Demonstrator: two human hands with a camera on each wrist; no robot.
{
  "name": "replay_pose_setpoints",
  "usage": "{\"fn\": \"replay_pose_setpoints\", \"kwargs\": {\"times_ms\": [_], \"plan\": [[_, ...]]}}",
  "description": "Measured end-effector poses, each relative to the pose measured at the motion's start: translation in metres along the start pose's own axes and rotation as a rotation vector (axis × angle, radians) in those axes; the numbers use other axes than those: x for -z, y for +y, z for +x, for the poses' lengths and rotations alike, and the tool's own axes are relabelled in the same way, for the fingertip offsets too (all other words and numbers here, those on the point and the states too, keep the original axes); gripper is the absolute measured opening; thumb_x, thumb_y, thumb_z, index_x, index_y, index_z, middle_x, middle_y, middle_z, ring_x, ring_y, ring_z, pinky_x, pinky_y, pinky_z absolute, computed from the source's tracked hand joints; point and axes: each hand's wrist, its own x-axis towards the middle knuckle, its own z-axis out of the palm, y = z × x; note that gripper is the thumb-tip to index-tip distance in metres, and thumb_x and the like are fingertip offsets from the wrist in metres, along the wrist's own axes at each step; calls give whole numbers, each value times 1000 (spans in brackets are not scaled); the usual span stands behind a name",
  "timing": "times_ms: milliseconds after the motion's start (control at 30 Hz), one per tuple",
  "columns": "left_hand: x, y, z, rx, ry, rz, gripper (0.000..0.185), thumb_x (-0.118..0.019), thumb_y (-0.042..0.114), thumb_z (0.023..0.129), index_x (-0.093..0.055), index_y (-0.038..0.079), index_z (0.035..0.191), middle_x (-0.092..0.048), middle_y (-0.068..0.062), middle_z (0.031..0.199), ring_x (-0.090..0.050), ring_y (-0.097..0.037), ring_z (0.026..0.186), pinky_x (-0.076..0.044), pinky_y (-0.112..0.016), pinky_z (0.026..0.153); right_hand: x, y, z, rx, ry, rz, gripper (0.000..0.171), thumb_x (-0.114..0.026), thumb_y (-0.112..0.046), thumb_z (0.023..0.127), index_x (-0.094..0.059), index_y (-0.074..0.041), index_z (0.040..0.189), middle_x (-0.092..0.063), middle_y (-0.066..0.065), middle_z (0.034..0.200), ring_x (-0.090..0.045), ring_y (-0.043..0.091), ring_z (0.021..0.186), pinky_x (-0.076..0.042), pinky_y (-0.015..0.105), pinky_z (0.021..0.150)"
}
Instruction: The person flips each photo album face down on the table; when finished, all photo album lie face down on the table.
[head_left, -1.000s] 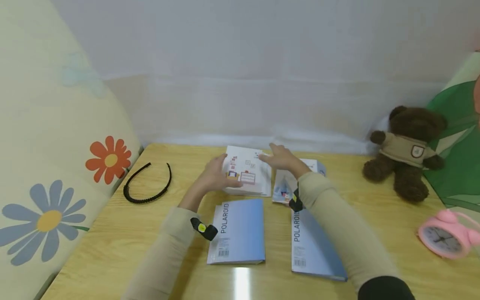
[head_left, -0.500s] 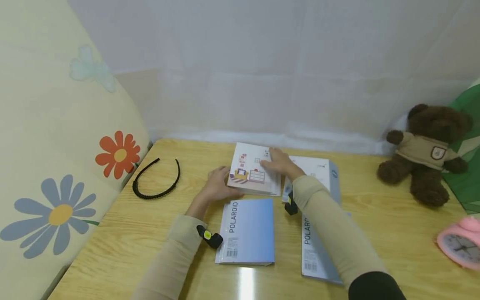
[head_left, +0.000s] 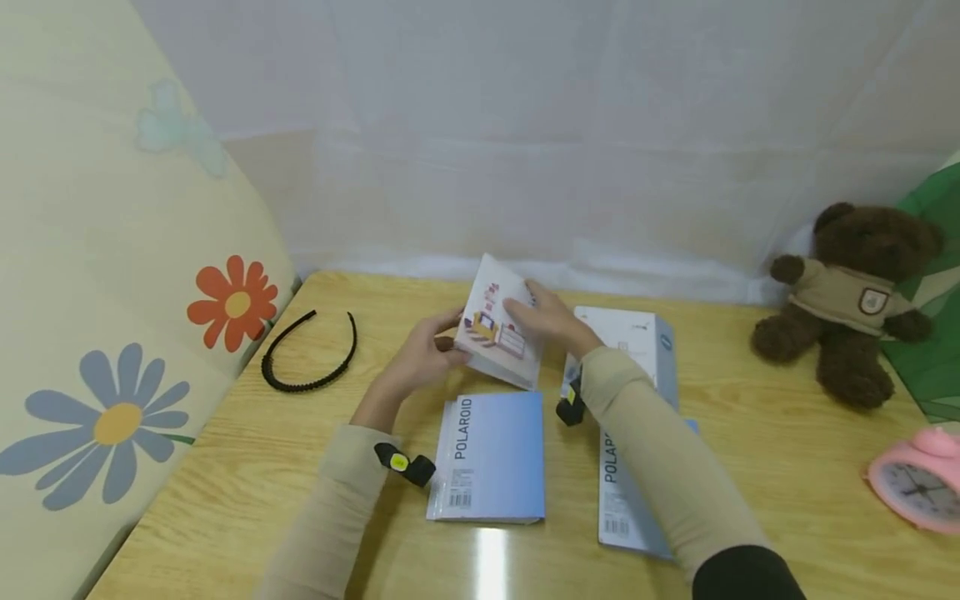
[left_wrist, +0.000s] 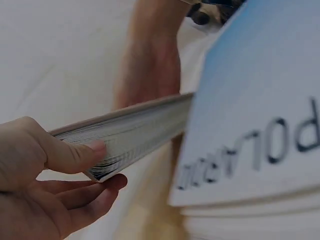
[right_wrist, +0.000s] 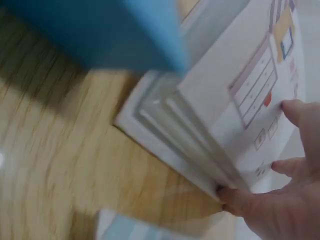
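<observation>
Both hands grip a white photo album (head_left: 491, 321) with printed furniture pictures, tilted up off the table near its back edge. My left hand (head_left: 420, 354) pinches the album's left end; in the left wrist view its thumb lies along the page edges (left_wrist: 137, 131), with fingers beneath. The right hand (head_left: 553, 318) holds the opposite end, thumb on the cover, as the right wrist view also shows. Just in front lies a blue gradient album (head_left: 502, 458) marked POLAROID. Under the right forearm is a similar blue album (head_left: 626, 508), partly covered by the sleeve.
Behind the right forearm lies another white album (head_left: 622, 329). A black headband (head_left: 307, 385) rests at the left. On the right sit a brown teddy bear (head_left: 847, 292) and a pink alarm clock (head_left: 915, 483). A white cloth (head_left: 555, 167) hangs behind the table.
The hands have closed on the white album. It has gone from lying flat to being raised and tilted, its far edge higher. The view has shifted slightly.
</observation>
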Motion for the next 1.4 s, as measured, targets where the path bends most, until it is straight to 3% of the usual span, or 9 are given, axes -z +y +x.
{"fn": "replay_pose_setpoints", "kwargs": {"times_ms": [200,367,533,633,700,833,900,1100,1400], "plan": [[10,29,-7,-93,6,110,68,-54,-8,89,-35,23,146,-44,-13,143,-56,-35,115,-54,-42,84,-4,-26,-2,-29,-103,261,80,-31,-57,96,7,-15,152,0,13,159,-11,33,144,-19,48,115],[0,50,-7,-191,-8,336,61,-56,-3,90,-37,16,145,-42,-14,143,-51,-34,119,-52,-44,89,3,-34,-7,22,-81,419,67,-25,-53,98,10,-30,151,6,7,159,-18,39,140,-40,57,99],[-14,59,-6,-258,-6,476,56,-59,1,90,-42,11,142,-39,-21,141,-41,-35,126,-43,-49,100,14,-32,-13,68,-84,468,68,-30,-52,98,14,-38,148,14,-3,158,-21,36,140,-44,58,95],[-16,58,-6,-268,-11,458,57,-60,4,90,-41,11,143,-36,-21,142,-42,-35,125,-43,-49,99,19,-31,-17,82,-92,454,70,-32,-51,98,15,-37,148,15,-3,158,-28,35,138,-46,55,93],[-14,55,-5,-247,-34,364,69,-64,6,88,-30,14,148,-32,-18,146,-42,-34,125,-44,-49,98,19,-29,-16,84,-95,455,71,-32,-52,98,16,-38,148,13,-1,158,-33,36,135,-47,55,92],[-12,42,-1,-121,-90,102,98,-73,15,82,-6,28,152,-27,-11,150,-41,-35,126,-46,-50,95,19,-22,-14,73,-80,461,71,-33,-54,97,17,-43,146,9,2,159,-34,37,134,-46,55,92],[-14,31,3,-60,-112,42,101,-77,18,79,-7,32,151,-31,-9,148,-42,-34,125,-46,-49,96,19,-21,-13,60,-67,466,69,-33,-53,97,14,-45,146,8,2,159,-32,38,135,-46,56,92],[-30,3,11,-54,-178,95,91,-81,18,73,-27,18,146,-47,-8,134,-52,-27,114,-45,-44,96,16,-19,-11,32,-47,480,60,-33,-49,99,4,-50,146,6,-3,159,-28,38,137,-47,57,90],[-44,-4,18,-54,-128,164,92,-80,21,74,-25,19,148,-46,-10,138,-48,-29,122,-37,-51,104,15,-17,-8,22,-12,575,57,-34,-43,100,-2,-51,146,-8,2,159,-34,42,133,-45,59,91]]}}
